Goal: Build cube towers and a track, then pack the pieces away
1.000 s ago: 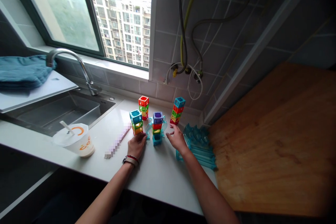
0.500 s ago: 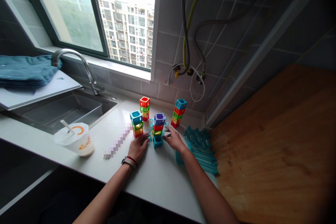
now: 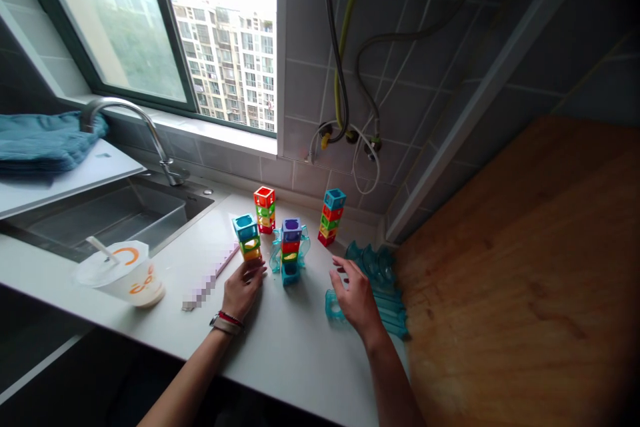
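Beige wristband (image 3: 226, 325), thin red bracelet (image 3: 231, 317)

On our left we see a lidded cup (image 3: 135, 283) with a white straw (image 3: 103, 250), standing upright on the pale desk (image 3: 300, 347). Behind it lies a steel sink (image 3: 197, 203), partly covered by a white board (image 3: 70, 181) bearing folded blue cloth (image 3: 47, 143), beside a curved faucet (image 3: 156, 135). Through the window (image 3: 125, 40) we see an apartment block (image 3: 233, 63). Yellow (image 3: 345, 33) and black hoses (image 3: 329, 13) hang against the tiled wall (image 3: 307, 90); a wooden panel (image 3: 520, 267) fills our right.
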`<state>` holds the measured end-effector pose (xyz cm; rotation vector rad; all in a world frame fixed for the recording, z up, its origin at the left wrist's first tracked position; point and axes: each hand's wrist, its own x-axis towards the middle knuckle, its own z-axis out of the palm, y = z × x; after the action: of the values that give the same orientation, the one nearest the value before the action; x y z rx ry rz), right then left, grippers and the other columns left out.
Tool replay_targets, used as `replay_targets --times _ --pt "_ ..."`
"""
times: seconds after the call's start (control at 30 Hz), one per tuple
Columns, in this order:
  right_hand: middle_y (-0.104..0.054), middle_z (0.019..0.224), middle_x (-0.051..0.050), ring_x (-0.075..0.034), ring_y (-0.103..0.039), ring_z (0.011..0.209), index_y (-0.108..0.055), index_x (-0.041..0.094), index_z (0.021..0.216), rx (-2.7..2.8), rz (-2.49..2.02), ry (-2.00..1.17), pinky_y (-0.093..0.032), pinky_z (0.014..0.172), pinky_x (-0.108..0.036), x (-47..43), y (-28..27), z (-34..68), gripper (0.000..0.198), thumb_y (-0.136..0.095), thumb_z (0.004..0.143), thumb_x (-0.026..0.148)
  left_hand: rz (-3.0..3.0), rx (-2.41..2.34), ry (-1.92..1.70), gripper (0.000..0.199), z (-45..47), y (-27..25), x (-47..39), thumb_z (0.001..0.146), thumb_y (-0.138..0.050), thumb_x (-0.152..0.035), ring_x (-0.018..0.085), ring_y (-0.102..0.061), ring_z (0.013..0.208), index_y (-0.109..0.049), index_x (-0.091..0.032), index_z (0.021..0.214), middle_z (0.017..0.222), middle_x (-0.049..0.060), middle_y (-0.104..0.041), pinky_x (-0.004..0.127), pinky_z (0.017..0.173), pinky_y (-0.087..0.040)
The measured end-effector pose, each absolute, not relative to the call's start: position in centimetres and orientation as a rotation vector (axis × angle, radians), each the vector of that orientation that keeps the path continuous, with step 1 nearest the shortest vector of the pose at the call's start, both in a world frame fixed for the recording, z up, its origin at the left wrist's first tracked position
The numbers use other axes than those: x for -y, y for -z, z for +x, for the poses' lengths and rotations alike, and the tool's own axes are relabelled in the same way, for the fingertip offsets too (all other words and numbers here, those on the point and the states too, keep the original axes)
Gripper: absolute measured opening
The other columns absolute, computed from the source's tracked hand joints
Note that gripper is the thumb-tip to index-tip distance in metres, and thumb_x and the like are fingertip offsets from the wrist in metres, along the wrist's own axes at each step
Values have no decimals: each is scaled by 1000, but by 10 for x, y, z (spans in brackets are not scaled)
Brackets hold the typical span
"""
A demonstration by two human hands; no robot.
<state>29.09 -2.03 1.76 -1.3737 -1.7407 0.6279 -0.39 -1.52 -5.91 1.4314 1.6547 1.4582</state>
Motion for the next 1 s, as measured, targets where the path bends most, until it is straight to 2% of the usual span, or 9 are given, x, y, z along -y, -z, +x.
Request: replay_targets --times 0.17,0.27,0.47,0.53,0.63,0.77,0.87,0.93,1.0 --pt "-73 120 -10 -25 -72 98 -69 23 129 1740 -1559 -601 -59 89 -38 71 -10 311 36 -59 97 33 1463 -1727 -1559 28 -5 55 27 91 -66 -42 22 -77 74 -70 -18 104 90 7 -80 29 62 -62" --pt "-72 123 -9 -28 -73 107 -69 24 131 1864 -1591 -663 -60 92 -39 92 0 300 39 -65 92 28 1529 -1738 -1572 26 -3 53 32 90 -66 -37 17 -72 65 -71 -17 106 89 5 -78 27 60 -59" --pt "-63 138 -14 -33 -70 116 -63 22 139 1885 -1585 -614 -59 100 -45 116 29 266 54 -69 86 16 1695 -1656 -1537 20 4 46 39 90 -65 -32 15 -69 60 -71 -18 103 80 2 -76 25 59 -57" --pt "-63 136 -14 -32 -66 121 -62 21 139 1846 -1525 -577 -57 104 -45 120 37 262 52 -65 88 12 1742 -1613 -1526 19 5 44 39 91 -64 -31 15 -68 57 -71 -17 103 76 0 -73 25 57 -55" --pt "-66 125 -12 -28 -66 118 -65 22 132 1806 -1427 -557 -57 105 -42 124 48 261 47 -59 89 6 1802 -1545 -1507 18 6 45 38 94 -62 -30 14 -66 56 -70 -17 105 72 -1 -69 24 55 -54" --pt "-66 109 -9 -24 -68 105 -69 23 117 1752 -1343 -552 -58 98 -37 126 59 263 38 -59 86 3 1914 -1423 -1414 17 9 50 39 97 -61 -29 12 -64 56 -69 -19 108 75 -1 -69 23 54 -53" --pt "-66 105 -8 -24 -68 101 -70 23 109 1715 -1317 -585 -58 94 -36 125 62 264 31 -62 86 4 2031 -1286 -1267 18 16 50 45 96 -66 -30 12 -63 58 -70 -21 111 78 -1 -69 22 56 -53" --pt "-68 104 -8 -23 -69 100 -72 23 106 1683 -1275 -618 -58 93 -36 125 60 266 26 -63 88 6 2171 -1157 -1119 26 22 47 51 93 -70 -33 13 -66 66 -69 -22 117 86 2 -72 24 61 -56" --pt "-71 103 -8 -22 -70 99 -73 23 105 1646 -1206 -656 -58 92 -35 124 56 268 23 -63 90 9 2346 -1024 -961 43 29 43 56 89 -77 -40 17 -70 78 -65 -23 127 102 7 -74 26 66 -59"
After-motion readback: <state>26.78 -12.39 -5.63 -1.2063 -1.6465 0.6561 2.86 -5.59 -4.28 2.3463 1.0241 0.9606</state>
